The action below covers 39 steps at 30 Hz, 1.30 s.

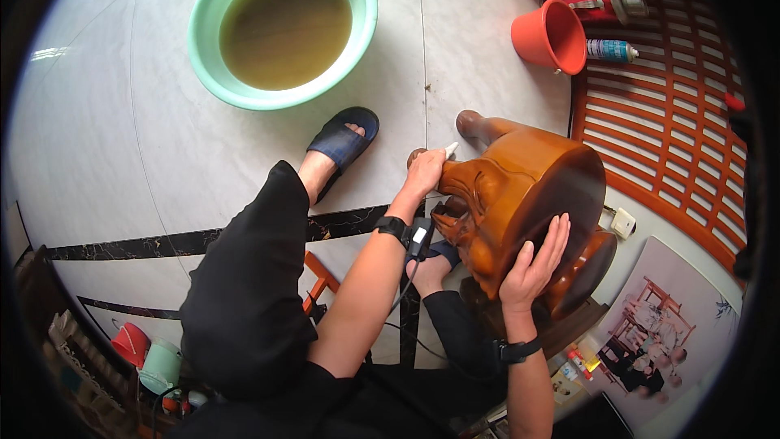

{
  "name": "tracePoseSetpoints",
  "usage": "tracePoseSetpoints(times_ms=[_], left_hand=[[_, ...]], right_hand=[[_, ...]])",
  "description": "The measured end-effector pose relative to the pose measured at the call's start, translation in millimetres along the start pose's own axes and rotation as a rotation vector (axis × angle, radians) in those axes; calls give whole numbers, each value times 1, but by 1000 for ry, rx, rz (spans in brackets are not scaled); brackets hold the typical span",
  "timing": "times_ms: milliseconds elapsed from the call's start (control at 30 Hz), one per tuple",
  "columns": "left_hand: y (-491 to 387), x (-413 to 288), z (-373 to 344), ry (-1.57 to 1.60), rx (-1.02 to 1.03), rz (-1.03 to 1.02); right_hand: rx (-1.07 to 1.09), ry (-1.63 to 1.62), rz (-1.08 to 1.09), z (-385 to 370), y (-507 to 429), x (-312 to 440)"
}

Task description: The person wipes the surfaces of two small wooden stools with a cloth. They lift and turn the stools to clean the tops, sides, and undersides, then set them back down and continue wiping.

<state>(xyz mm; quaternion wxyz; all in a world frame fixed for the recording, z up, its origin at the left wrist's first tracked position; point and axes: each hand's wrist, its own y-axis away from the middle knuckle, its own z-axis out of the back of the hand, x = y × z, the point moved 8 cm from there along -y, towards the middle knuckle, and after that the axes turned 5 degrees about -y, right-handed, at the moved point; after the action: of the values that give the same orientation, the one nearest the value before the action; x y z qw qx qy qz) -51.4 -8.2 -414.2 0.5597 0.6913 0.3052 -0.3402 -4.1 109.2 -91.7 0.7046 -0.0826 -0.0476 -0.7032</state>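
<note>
A carved, glossy brown wooden stool [518,158] lies tipped over in front of me, its round dark seat [579,189] facing right and its rounded feet pointing up-left. My left hand [426,169] is at one of its legs, with the fingers closed around a small white object [451,150]. Only the tip of that object shows, so its kind is unclear. Flat against the seat rests the palm of my right hand [533,268], thumb apart from the fingers and nothing held in it.
A green basin [204,55] of murky brown water stands on the tiled floor. To the right are a red bucket [530,36], a spray can [609,50] and an orange wooden lattice [658,134]. A second similar stool [588,274] and a large photograph [640,280] are close by.
</note>
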Motion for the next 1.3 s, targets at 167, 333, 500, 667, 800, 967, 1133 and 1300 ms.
tracePoseSetpoints(times_ms=[167, 333, 500, 667, 800, 967, 1133, 1300], left_hand=[[63, -54, -10, 141, -413, -453], [31, -30, -4, 76, -297, -386], [-16, 26, -6, 31, 26, -8], [-29, 60, 3, -94, -18, 182], [-33, 48, 16, -444, -107, -49], [-2, 54, 13, 98, -245, -88], [47, 74, -24, 732, -398, 106], [64, 59, -63, 1172, -508, 303]], right_hand=[[2, -5, -3, -2, -1, -1], [-4, -6, 3, -3, -1, 0], [-7, -17, 14, -2, -1, 1], [-8, -35, 5, -1, 0, -3], [-19, -27, 12, 0, 0, -3], [-3, -14, 10, 2, 1, 0], [-13, -14, 8, 0, -1, 0], [-6, -24, 4, -2, -1, -1]])
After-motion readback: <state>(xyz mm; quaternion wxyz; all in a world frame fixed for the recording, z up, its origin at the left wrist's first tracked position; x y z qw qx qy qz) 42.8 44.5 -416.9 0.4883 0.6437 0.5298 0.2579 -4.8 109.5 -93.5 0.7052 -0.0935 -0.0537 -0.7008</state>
